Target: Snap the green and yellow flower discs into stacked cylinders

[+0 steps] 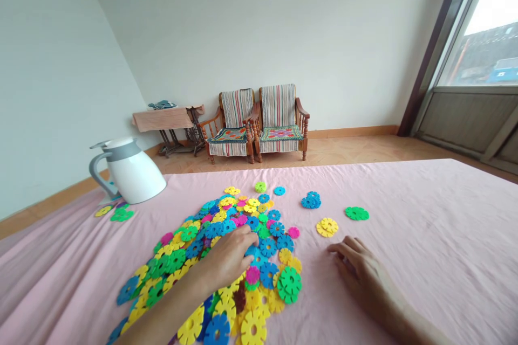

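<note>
A broad pile of notched plastic discs (253,325) in yellow, blue, green and pink lies on the pink cloth. My left hand (232,252) is over the middle of this pile, its fingers curled down at a blue disc; what they hold, if anything, is hidden. To the right of the pile, my right hand (356,261) rests on the cloth with its fingers a little apart and nothing in them. Just beyond it are overlapping yellow discs (327,227). Farther off lie small groups of blue discs (311,200) and green discs (356,213).
A white jug (136,172) with a grey handle stands at the table's left, near a few green and yellow discs (122,214). Past the far edge of the pink tablecloth (437,199) are two wooden chairs (280,118) and a covered small table (164,119).
</note>
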`<state>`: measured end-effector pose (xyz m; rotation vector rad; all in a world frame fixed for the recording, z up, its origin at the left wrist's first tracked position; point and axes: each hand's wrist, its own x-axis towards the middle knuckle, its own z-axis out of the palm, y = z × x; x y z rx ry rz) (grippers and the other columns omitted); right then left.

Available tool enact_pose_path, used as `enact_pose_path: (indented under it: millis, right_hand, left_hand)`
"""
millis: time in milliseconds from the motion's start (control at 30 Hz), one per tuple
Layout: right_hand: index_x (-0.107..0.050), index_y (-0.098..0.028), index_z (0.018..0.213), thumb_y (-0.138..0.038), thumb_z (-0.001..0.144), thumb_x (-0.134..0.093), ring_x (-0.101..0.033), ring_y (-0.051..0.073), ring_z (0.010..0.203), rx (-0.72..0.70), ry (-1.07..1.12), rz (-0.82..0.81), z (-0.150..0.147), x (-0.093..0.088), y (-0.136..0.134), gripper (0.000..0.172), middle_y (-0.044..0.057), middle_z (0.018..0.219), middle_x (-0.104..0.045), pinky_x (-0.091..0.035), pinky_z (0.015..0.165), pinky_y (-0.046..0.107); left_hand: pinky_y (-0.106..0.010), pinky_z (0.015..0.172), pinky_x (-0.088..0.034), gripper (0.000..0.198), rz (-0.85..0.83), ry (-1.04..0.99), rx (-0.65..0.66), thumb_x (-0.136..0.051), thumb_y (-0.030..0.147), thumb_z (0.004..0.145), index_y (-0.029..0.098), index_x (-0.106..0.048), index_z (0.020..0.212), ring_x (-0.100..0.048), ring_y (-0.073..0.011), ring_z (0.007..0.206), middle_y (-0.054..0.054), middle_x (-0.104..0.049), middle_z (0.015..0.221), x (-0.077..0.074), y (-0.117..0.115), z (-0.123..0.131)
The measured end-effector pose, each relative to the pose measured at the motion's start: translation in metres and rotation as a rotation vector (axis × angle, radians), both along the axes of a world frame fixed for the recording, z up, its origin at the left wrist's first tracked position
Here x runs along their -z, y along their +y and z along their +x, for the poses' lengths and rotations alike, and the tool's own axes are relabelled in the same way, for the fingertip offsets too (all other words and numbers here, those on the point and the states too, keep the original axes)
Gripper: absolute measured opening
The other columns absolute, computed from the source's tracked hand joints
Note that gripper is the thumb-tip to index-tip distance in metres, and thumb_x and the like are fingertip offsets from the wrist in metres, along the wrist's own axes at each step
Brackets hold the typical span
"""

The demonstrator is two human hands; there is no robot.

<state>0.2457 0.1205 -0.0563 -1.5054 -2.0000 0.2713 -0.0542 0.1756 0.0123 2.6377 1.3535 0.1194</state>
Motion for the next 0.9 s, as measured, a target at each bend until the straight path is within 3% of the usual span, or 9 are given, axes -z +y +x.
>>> enact_pose_path:
  millis: [167,267,367,533,900]
  right_hand:
    - [-0.060,-0.020,0.096,-0.019,0.088,-0.035,-0.050,0.020,0.082,0.000,0.008,-0.017,0.000,-0.001,-0.001,0.026,0.007,0.085,-0.055,-0.044,0.070,0.035]
    - [-0.060,-0.020,0.097,-0.019,0.088,-0.035,-0.050,0.020,0.082,-0.003,0.010,-0.023,-0.001,-0.002,-0.001,0.026,0.007,0.086,-0.055,-0.044,0.070,0.035]
    - [-0.060,-0.020,0.097,-0.019,0.088,-0.035,-0.050,0.020,0.082,0.000,0.008,-0.020,-0.001,-0.001,-0.001,0.026,0.007,0.085,-0.055,-0.044,0.070,0.035]
    - [-0.060,-0.020,0.097,-0.019,0.087,-0.037,-0.050,0.020,0.082,-0.012,0.003,-0.013,0.001,0.003,0.001,0.025,0.006,0.085,-0.055,-0.044,0.069,0.034]
    - [-0.060,-0.020,0.097,-0.019,0.087,-0.036,-0.050,0.020,0.083,-0.012,-0.001,-0.014,0.001,0.004,0.002,0.025,0.007,0.087,-0.056,-0.045,0.070,0.034]
  left_hand:
    - [-0.033,0.083,-0.040,0.022,0.043,0.128,-0.106,-0.049,0.010,0.071,0.019,-0.055,0.090,-0.051,-0.0234,0.096,-0.007,-0.055,0.096,-0.013,-0.010,0.002]
    - [-0.034,0.084,-0.039,0.017,0.030,0.096,-0.113,-0.052,0.015,0.074,0.020,-0.056,0.089,-0.050,-0.0235,0.097,-0.006,-0.054,0.095,-0.016,-0.017,0.006]
    - [-0.032,0.083,-0.039,0.012,-0.044,0.009,-0.093,-0.058,0.022,0.075,0.021,-0.057,0.087,-0.050,-0.0219,0.095,-0.004,-0.054,0.093,-0.011,-0.018,0.010]
    - [-0.030,0.087,-0.038,0.032,-0.135,-0.149,-0.062,-0.066,0.023,0.068,0.022,-0.055,0.099,-0.049,-0.0203,0.099,-0.003,-0.053,0.101,0.001,-0.010,0.012]
    - [-0.020,0.059,-0.036,0.024,-0.299,-0.291,-0.075,-0.064,0.017,0.061,0.020,-0.057,0.084,-0.049,-0.0131,0.072,0.004,-0.051,0.077,-0.006,-0.012,0.017]
